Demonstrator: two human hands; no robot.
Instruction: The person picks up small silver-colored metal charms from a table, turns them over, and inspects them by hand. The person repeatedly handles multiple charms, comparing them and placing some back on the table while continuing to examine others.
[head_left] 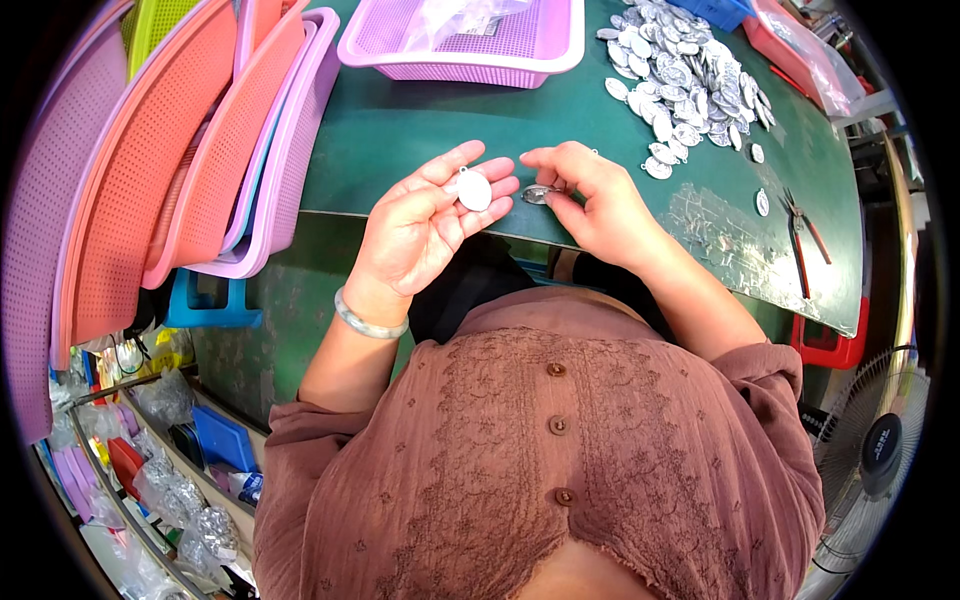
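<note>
An oval silver medal pendant (474,190) with a small loop at its top lies on the fingers of my left hand (420,215). That hand is turned palm up, with its thumb at the medal's edge. Just to the right, my right hand (598,200) pinches another oval medal (537,194) between thumb and fingers, near the table's front edge. Part of this second medal is hidden by the fingers. A large heap of similar oval medals (690,85) lies at the back right, and two single medals, one of them this medal (762,202), lie apart from it.
Red-handled pliers (803,235) lie on the green table (410,110) at the right. A lilac basket (460,72) with a clear plastic bag stands at the back. Stacked coral and lilac baskets (150,170) crowd the left. A fan (870,460) stands at lower right.
</note>
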